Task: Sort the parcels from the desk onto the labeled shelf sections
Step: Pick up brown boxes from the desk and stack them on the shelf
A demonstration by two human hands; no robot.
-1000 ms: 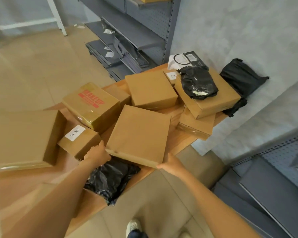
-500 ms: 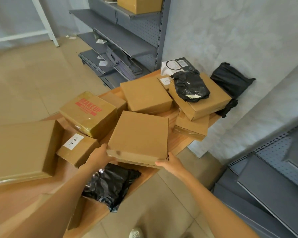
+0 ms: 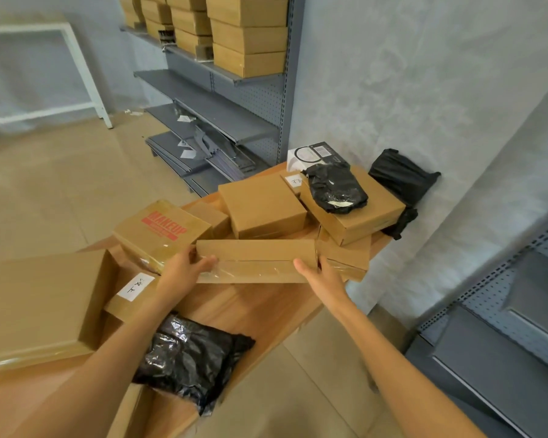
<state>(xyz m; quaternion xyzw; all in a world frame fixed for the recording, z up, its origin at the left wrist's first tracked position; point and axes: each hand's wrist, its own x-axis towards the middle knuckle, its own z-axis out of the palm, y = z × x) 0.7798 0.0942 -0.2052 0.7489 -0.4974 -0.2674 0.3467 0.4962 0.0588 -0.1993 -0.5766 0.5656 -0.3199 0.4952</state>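
The flat box [image 3: 256, 260] that lay on the desk [image 3: 260, 306] half a second ago is now lifted clear of it and tipped up, its taped side edge facing the camera, held above the bare wood in front of the MAKEUP box [image 3: 162, 230]. The left hand [image 3: 184, 270] grasps its left end, fingers curled over the near face. The right hand [image 3: 321, 275] clasps the right end, thumb on the near face, the other fingers hidden behind. The black bag [image 3: 192, 357] the box half covered before now lies fully exposed, nearer than the MAKEUP box. The view has tilted upward, bringing the stacked boxes [image 3: 247, 36] on the shelf [image 3: 225, 75] beyond the MAKEUP box into sight.
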